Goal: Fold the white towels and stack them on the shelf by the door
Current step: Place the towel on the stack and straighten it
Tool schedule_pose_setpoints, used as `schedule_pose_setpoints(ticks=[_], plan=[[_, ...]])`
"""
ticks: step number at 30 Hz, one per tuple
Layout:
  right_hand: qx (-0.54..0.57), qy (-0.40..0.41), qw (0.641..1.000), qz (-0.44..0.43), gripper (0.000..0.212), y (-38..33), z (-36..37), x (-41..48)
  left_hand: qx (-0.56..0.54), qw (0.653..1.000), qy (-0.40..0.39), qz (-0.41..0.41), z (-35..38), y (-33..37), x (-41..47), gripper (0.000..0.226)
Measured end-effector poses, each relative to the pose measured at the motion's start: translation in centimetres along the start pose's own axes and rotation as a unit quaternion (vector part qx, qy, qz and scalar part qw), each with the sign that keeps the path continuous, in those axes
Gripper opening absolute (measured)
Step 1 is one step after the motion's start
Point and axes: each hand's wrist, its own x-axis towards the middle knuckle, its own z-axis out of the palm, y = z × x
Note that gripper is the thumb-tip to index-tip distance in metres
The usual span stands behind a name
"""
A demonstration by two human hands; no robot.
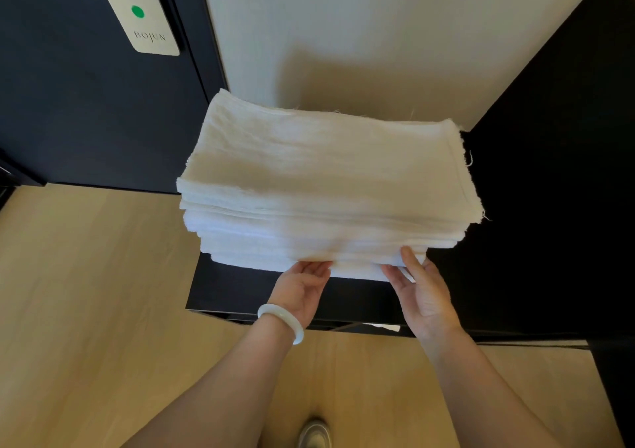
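Risk first: the stack of folded white towels [326,172] sits on the black shelf [240,289], and its upper layers jut past the lower ones toward 9 o'clock, close to the shelf's open end beside the dark door [86,104]. If you push from 6 o'clock on the bottom layers only, my judgement is that the top could shear off and slide toward 9 o'clock onto the wooden floor [86,293]. An uneven shove, one hand harder than the other, would likely twist the pile and open the folds. Loose threads at the 3 o'clock edge could snag on the black side panel [567,172].

Hand pose:
- Left hand [302,289], white bangle [281,322] at the wrist: reaches in from 6 o'clock, fingers straight, tips meeting the stack's lowest near edge. It grasps nothing.
- Right hand [424,296]: just at 3 o'clock of the left hand, fingers extended and laid against the near face of the lower layers, one finger pointing up it. It presses without gripping.
- Whether any fingertip is tucked under the bottom towel, I cannot tell.

Suggested: spread your hands wider and square the top layers before any push.
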Motion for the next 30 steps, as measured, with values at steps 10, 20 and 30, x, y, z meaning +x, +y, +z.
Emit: schedule_pose_setpoints(ticks=[10, 20, 30], plan=[[-0.027, 0.077, 0.996, -0.047, 0.056, 0.6, 1.8, -1.4, 0.057, 0.998, -0.013, 0.028, -0.4, -1.0, -0.1, 0.063], [-0.071, 0.101, 0.992, -0.03, 0.07, 1.7, 1.2, -1.8, 0.004, 1.0, 0.005, 0.025, -0.1, -0.7, -0.2, 0.025], [-0.081, 0.133, 0.987, -0.025, 0.09, 2.0, 0.9, -1.2, 0.058, 0.987, 0.143, 0.042, 1.5, -1.4, 0.7, 0.013]])
